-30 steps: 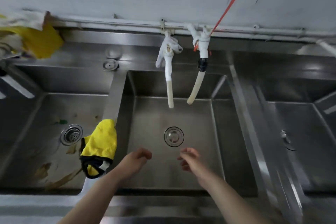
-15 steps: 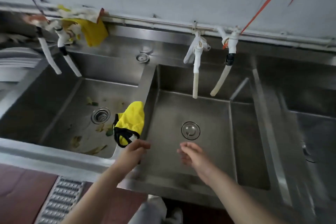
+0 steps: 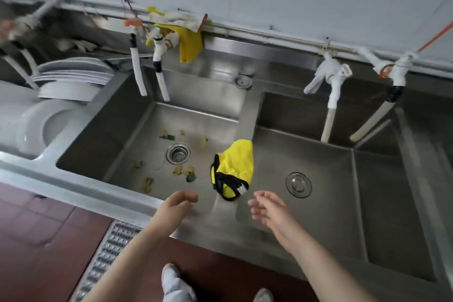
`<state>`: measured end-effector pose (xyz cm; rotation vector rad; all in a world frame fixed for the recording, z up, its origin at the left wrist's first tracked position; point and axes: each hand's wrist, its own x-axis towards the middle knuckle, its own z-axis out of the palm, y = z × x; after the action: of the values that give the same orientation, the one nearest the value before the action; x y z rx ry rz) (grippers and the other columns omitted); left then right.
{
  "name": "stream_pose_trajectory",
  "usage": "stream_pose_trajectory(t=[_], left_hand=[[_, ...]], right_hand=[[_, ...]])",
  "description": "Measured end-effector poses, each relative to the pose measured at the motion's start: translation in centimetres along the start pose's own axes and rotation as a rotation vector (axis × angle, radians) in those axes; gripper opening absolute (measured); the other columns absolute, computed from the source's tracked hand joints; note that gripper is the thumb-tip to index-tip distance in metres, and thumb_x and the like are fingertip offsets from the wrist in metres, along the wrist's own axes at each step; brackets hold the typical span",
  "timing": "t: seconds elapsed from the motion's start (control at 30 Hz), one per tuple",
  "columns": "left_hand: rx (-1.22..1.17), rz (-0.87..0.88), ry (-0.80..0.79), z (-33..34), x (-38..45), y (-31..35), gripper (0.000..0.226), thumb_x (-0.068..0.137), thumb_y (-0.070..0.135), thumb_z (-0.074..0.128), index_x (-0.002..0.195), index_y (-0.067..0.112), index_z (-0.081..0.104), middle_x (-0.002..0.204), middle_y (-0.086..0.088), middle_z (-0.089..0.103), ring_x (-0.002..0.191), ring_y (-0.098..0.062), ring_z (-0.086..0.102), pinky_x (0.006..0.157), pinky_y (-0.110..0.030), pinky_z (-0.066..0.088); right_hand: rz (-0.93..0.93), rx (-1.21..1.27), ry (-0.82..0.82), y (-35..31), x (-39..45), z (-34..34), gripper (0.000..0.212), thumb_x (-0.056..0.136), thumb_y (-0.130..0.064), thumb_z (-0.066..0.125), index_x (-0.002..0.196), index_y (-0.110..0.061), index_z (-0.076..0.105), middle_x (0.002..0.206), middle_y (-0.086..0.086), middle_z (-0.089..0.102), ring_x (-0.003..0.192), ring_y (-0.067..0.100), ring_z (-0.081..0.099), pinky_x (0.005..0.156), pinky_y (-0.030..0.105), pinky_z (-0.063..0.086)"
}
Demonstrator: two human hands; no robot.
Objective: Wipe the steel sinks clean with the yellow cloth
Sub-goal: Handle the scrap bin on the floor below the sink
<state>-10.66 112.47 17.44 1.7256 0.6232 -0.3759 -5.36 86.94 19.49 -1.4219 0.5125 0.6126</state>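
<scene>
Bare skin shows first: two forearms reach forward over the front rim of the steel unit, above a red tiled floor [image 3: 36, 223] with a metal drain grate [image 3: 107, 255] and a pair of pale shoes [image 3: 175, 282]. The left hand [image 3: 180, 203] hovers over the front edge of the left sink [image 3: 117, 135]; its fingers [image 3: 190, 196] are loosely curled and hold nothing. The right hand [image 3: 268, 208] hangs over the near edge of the middle sink [image 3: 318, 216], with fingers spread and relaxed, also empty. Both hands point toward the divider between the two sinks, probably because the cloth lies there.

Just beyond the hands, the yellow cloth [image 3: 236, 167] with black edging is draped over this divider, bunched, so it hangs on the ridge and does not fall into either sink. No hand touches it yet, so I judge the wiping is not started.

Farther in, the left sink bottom carries food scraps [image 3: 181, 170] around a strainer drain [image 3: 178, 153]; this sink clearly needs the cleaning most. The middle sink has its drain plug [image 3: 298, 184] in place and looks cleaner. A loose drain plug [image 3: 243, 81] rests on the back ledge.

To the far left, white plates [image 3: 71, 78] are stacked. At the wall, taps with white hoses [image 3: 160, 76] hang over the sinks, and another yellow rag [image 3: 190, 48] hangs on the pipe.
</scene>
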Motion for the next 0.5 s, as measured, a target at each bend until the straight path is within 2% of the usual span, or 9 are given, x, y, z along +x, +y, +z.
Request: stream_pose_trajectory(t=[0.1,0.23,0.33,0.43,0.5], left_hand=[[0.018,0.012,0.008,-4.7,1.1,-0.6,0.022,0.095,0.002,0.053,0.101,0.015,0.069,0.108,0.005,0.072,0.094,-0.01,0.064,0.076,-0.018,0.046],[0.068,0.003,0.047,-11.1,2.5,-1.0,0.022,0.094,0.001,0.053,0.101,0.013,0.07,0.105,0.004,0.07,0.098,-0.014,0.062,0.089,-0.029,0.045],[0.071,-0.027,0.033,-14.3,3.9,-1.6,0.027,0.094,-0.002,0.051,0.1,0.015,0.071,0.105,0.0,0.071,0.092,-0.014,0.066,0.082,-0.025,0.051],[0.06,-0.02,0.047,-16.1,5.9,-1.7,0.026,0.093,-0.005,0.05,0.099,0.009,0.071,0.107,-0.006,0.073,0.101,-0.023,0.067,0.091,-0.033,0.051],[0.046,-0.022,0.066,-16.4,7.0,-1.4,0.024,0.092,-0.006,0.05,0.101,0.004,0.07,0.108,-0.014,0.071,0.095,-0.026,0.065,0.08,-0.029,0.052]], right_hand=[[-0.003,0.06,0.005,0.0,0.5,4.8,0.008,0.099,-0.011,0.055,0.104,-0.008,0.06,0.085,0.011,0.068,0.068,0.017,0.059,0.063,0.027,0.051],[-0.02,0.111,0.02,-0.2,1.1,10.7,0.008,0.1,-0.009,0.051,0.099,-0.011,0.059,0.084,0.011,0.065,0.067,0.017,0.056,0.063,0.028,0.049],[-0.024,0.134,0.059,-0.1,1.2,13.1,0.008,0.1,-0.009,0.053,0.099,-0.01,0.061,0.083,0.011,0.066,0.067,0.017,0.056,0.063,0.028,0.049],[-0.01,0.136,0.082,0.1,1.8,14.5,0.008,0.099,-0.007,0.053,0.103,-0.007,0.06,0.082,0.012,0.066,0.065,0.017,0.057,0.06,0.027,0.05],[0.003,0.103,0.085,0.1,2.6,14.9,0.008,0.099,-0.007,0.054,0.104,-0.006,0.06,0.083,0.012,0.067,0.065,0.016,0.058,0.06,0.026,0.05]])
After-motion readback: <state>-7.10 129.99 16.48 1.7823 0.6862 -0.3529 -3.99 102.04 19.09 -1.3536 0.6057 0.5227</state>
